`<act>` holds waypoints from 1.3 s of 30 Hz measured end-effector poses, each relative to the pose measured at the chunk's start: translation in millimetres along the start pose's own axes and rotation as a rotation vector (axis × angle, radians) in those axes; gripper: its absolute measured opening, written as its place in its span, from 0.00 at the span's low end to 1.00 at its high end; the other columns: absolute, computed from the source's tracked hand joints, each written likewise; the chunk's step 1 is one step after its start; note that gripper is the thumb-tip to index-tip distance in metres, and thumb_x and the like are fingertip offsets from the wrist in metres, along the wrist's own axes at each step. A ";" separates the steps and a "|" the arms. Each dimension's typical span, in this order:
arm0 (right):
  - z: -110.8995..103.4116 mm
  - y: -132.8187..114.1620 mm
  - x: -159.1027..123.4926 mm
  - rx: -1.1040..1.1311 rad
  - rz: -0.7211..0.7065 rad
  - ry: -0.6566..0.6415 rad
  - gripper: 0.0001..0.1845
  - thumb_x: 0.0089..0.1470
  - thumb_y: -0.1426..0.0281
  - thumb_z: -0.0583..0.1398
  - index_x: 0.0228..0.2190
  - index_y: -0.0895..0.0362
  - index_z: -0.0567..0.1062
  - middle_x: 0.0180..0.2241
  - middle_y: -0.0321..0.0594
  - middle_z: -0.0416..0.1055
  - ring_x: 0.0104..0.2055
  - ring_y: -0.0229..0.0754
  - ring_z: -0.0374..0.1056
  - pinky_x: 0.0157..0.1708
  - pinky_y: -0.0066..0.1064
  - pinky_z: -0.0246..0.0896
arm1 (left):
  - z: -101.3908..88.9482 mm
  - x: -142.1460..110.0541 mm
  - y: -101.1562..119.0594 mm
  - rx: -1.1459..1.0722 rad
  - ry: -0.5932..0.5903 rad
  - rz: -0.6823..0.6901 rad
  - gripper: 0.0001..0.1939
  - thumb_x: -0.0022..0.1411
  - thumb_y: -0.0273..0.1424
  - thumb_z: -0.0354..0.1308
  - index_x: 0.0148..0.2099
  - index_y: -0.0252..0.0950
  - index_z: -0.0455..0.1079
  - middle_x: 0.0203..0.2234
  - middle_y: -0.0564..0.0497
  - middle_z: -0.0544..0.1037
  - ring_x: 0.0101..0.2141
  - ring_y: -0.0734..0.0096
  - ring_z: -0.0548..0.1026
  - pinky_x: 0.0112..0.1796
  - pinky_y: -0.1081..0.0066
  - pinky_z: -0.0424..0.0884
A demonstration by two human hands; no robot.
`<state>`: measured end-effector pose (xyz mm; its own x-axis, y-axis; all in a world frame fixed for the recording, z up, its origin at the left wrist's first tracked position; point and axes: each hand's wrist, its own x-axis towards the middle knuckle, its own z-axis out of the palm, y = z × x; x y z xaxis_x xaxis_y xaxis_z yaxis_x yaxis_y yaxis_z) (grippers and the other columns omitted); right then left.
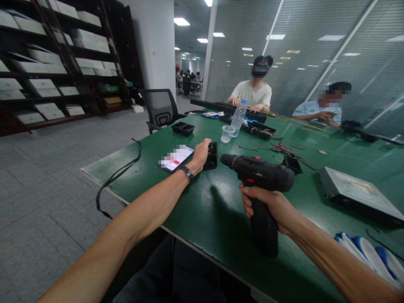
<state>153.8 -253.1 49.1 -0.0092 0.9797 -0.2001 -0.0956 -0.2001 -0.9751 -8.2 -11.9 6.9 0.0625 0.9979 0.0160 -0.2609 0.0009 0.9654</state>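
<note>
My right hand (268,202) is wrapped around the handle of a black cordless drill (257,170) held above the table. The drill points left, its thin bit ending close to a small black plastic tray (213,162). Curled over the left side of that tray, my left hand (201,155) grips it against the tabletop; some of its fingers are hidden. A phone (177,158) with a lit screen lies just left of my left hand.
On the green table (189,202) are a water bottle (240,118), a plastic cup (227,134), black trays (183,129), a metal-cased box (362,193), gloves (368,256) and a black strap (121,170). Two people sit across; an office chair (160,107) stands behind.
</note>
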 end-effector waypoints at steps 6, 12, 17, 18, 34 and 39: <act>1.1 -0.6 0.5 -0.005 0.005 0.017 0.25 0.51 0.53 0.80 0.35 0.57 0.79 0.25 0.33 0.71 0.24 0.38 0.69 0.27 0.32 0.69 | -0.9 -1.2 0.4 0.019 0.005 0.024 0.17 0.70 0.44 0.60 0.30 0.42 0.67 0.27 0.54 0.70 0.30 0.66 0.68 0.33 0.66 0.65; 1.0 -2.1 1.0 -0.023 0.014 0.026 0.27 0.48 0.52 0.81 0.32 0.57 0.77 0.25 0.34 0.71 0.24 0.39 0.68 0.27 0.33 0.69 | -1.0 -1.3 -0.5 0.003 0.001 0.010 0.17 0.70 0.45 0.61 0.31 0.42 0.66 0.27 0.54 0.70 0.31 0.66 0.69 0.34 0.66 0.66; 1.5 -1.2 0.5 -0.006 0.014 0.034 0.26 0.50 0.53 0.81 0.34 0.57 0.78 0.26 0.34 0.72 0.24 0.39 0.68 0.27 0.33 0.70 | -0.9 0.6 -1.7 0.000 -0.002 0.009 0.17 0.69 0.45 0.61 0.32 0.42 0.67 0.27 0.54 0.71 0.30 0.66 0.69 0.34 0.66 0.66; 1.3 -0.8 0.4 -0.001 0.014 0.037 0.26 0.50 0.53 0.81 0.34 0.57 0.79 0.26 0.34 0.72 0.24 0.39 0.68 0.27 0.33 0.69 | -0.8 0.8 -1.7 -0.001 -0.002 0.008 0.17 0.69 0.45 0.61 0.32 0.42 0.67 0.27 0.54 0.71 0.30 0.66 0.69 0.34 0.66 0.66; 0.6 -1.4 -0.5 0.009 0.002 0.027 0.24 0.52 0.55 0.80 0.35 0.57 0.79 0.26 0.35 0.72 0.24 0.39 0.68 0.27 0.33 0.70 | -0.7 -1.3 0.6 0.009 0.007 0.014 0.17 0.70 0.44 0.61 0.31 0.42 0.66 0.27 0.54 0.70 0.31 0.66 0.68 0.34 0.66 0.65; -0.7 0.1 0.3 0.006 -0.002 0.001 0.22 0.54 0.55 0.79 0.35 0.57 0.79 0.26 0.34 0.72 0.24 0.39 0.69 0.28 0.32 0.69 | -0.2 -3.5 2.8 -0.001 0.010 0.008 0.17 0.70 0.43 0.61 0.31 0.42 0.66 0.27 0.54 0.71 0.31 0.65 0.69 0.34 0.66 0.66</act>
<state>154.4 -252.9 48.9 -0.0078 0.9801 -0.1985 -0.1015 -0.1982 -0.9749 -9.4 -15.3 9.5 0.0511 0.9985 0.0207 -0.2620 -0.0066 0.9650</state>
